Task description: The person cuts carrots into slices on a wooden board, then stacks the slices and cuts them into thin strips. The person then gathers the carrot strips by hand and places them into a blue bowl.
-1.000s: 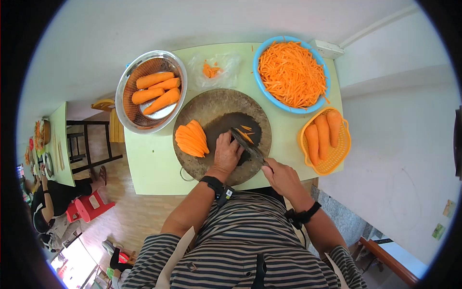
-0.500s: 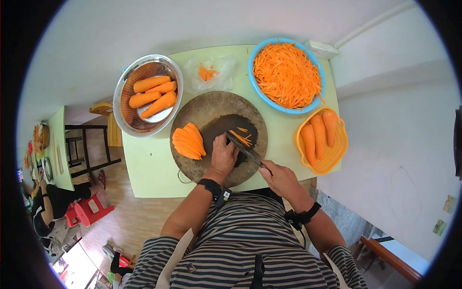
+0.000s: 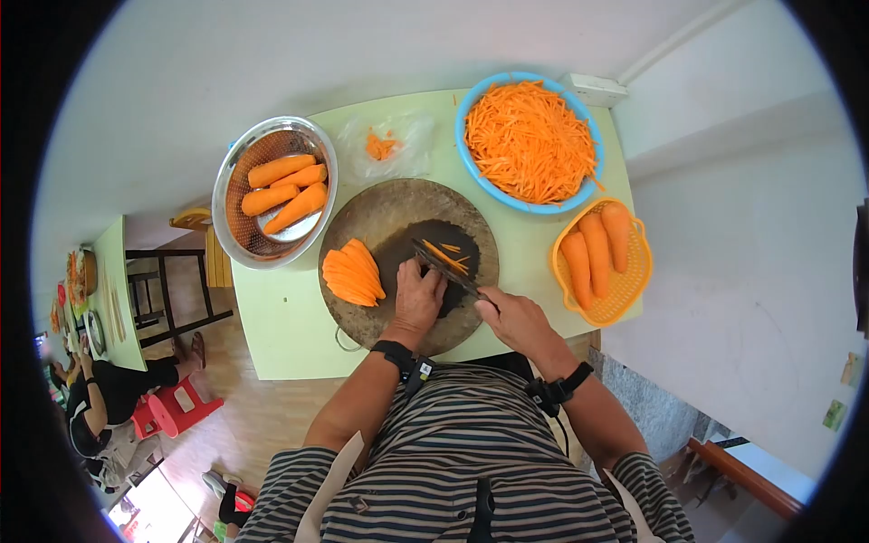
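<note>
On the round wooden chopping board [image 3: 353, 213], my left hand [image 3: 418, 300] rests with curled fingertips beside the blade; whatever lies under them is hidden. My right hand [image 3: 516, 319] is closed round the handle of a knife [image 3: 450, 270], its dark blade slanting up to the left across the board. Thin carrot strips [image 3: 453, 258] lie just beyond the blade. Left of my left hand, a fanned stack of carrot slices [image 3: 353, 274] sits on the board.
A metal colander [image 3: 222, 217] with several whole carrots stands left. Behind the board lies a plastic bag [image 3: 412, 149] with carrot scraps. A blue basin [image 3: 471, 167] of shredded carrot and a yellow basket [image 3: 625, 294] with 3 carrots stand right. Another person [image 3: 118, 394] sits far left.
My right hand has moved slightly forward and left with the knife. My left hand stays at nearly the same place by the blade. The whole view has shifted a little.
</note>
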`<action>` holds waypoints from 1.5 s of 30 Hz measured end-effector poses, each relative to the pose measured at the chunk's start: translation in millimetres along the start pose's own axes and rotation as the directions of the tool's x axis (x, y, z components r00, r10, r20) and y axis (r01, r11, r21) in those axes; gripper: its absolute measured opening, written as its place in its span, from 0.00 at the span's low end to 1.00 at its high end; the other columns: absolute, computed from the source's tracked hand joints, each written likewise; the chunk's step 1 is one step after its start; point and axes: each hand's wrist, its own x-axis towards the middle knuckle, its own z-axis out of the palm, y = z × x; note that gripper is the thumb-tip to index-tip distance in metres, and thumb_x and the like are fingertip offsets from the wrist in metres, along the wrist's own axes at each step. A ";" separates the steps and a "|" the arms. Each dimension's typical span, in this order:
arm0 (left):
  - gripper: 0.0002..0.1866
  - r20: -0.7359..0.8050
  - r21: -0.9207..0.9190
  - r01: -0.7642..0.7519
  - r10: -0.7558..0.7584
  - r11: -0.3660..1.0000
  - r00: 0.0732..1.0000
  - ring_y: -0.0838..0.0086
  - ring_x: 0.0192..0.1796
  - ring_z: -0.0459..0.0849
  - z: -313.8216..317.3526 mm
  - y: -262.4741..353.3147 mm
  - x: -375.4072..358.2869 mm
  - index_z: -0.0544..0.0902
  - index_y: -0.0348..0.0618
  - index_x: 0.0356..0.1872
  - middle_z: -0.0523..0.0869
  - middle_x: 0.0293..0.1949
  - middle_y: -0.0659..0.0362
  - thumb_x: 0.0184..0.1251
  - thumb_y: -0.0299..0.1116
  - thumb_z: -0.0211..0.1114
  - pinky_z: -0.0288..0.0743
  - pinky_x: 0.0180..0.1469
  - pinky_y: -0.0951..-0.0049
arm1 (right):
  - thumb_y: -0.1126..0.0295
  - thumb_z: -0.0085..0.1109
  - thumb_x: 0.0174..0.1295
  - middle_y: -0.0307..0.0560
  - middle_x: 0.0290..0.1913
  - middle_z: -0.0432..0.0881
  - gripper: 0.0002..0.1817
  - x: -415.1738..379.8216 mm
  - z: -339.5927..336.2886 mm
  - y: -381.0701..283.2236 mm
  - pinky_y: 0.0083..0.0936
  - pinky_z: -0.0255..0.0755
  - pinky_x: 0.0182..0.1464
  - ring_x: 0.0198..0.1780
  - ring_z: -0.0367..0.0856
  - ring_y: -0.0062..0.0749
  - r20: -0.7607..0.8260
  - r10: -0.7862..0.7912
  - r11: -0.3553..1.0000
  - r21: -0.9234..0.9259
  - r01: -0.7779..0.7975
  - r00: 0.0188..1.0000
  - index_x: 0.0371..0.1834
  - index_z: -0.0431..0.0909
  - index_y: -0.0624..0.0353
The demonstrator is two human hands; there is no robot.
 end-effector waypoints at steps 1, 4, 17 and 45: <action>0.16 0.024 0.001 0.007 -0.007 1.000 1.000 0.50 0.51 0.75 -0.8 -0.2 0.2 0.86 0.39 0.45 0.77 0.48 0.46 0.53 0.24 0.74 0.72 0.53 0.55 | 0.53 0.52 0.76 0.57 0.39 0.87 0.18 -3.8 -1.1 0.0 0.50 0.78 0.42 0.42 0.86 0.60 -0.012 -0.022 1.000 -0.011 0.022 1.000 0.56 0.77 0.54; 0.17 0.047 -0.003 0.025 -0.025 1.000 0.999 0.50 0.51 0.75 -3.3 0.3 -0.9 0.87 0.40 0.46 0.77 0.49 0.46 0.53 0.24 0.75 0.73 0.54 0.54 | 0.53 0.51 0.76 0.55 0.37 0.87 0.17 -18.1 -5.0 -5.3 0.51 0.78 0.41 0.41 0.86 0.59 -0.020 -0.043 0.999 -0.023 0.042 0.999 0.54 0.76 0.53; 0.16 0.050 -0.009 0.045 -0.045 0.999 0.998 0.50 0.52 0.77 -4.5 1.9 -0.9 0.86 0.38 0.47 0.79 0.49 0.46 0.56 0.25 0.75 0.73 0.56 0.55 | 0.51 0.52 0.76 0.60 0.37 0.87 0.19 0.0 1.4 4.4 0.51 0.79 0.43 0.41 0.86 0.61 -0.008 0.015 0.999 -0.036 -0.015 1.000 0.58 0.78 0.52; 0.11 -0.032 -0.041 -0.042 0.041 0.998 0.999 0.50 0.49 0.78 -5.1 2.3 2.3 0.83 0.37 0.42 0.80 0.49 0.45 0.59 0.23 0.72 0.74 0.53 0.55 | 0.52 0.51 0.76 0.61 0.38 0.87 0.18 1.2 -6.8 3.4 0.52 0.78 0.44 0.41 0.85 0.63 -0.018 0.006 0.996 0.089 -0.004 1.000 0.55 0.78 0.52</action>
